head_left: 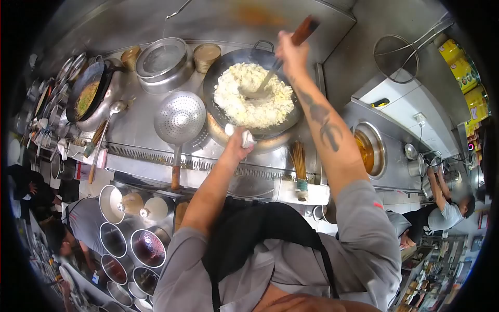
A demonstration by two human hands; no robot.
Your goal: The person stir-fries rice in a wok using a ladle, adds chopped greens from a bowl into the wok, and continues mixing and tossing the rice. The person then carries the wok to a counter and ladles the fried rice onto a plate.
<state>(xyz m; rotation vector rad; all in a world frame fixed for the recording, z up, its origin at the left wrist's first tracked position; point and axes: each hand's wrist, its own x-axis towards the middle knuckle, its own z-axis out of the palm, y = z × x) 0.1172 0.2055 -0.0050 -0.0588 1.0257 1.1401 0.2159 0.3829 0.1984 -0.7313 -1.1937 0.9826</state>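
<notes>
A large black wok (210, 86) on the stove holds white rice (265, 114) with yellow bits. My right hand (293, 52) is closed round the wooden handle of a metal stirring tool (305, 30). The tool slants down into the middle of the rice; its head is blurred and partly buried, so I cannot tell if it is a ladle or a spatula. At the wok's near rim, my left hand (240, 144) grips a folded white cloth (246, 138). Whatever part of the wok lies under the cloth is hidden.
A perforated strainer (180, 117) lies left of the wok. Behind it stands a metal pot (162, 60). A bamboo brush (299, 166) rests at the stove's front edge. A bowl of orange liquid (366, 148) sits to the right. Co-workers (442, 213) are at both sides.
</notes>
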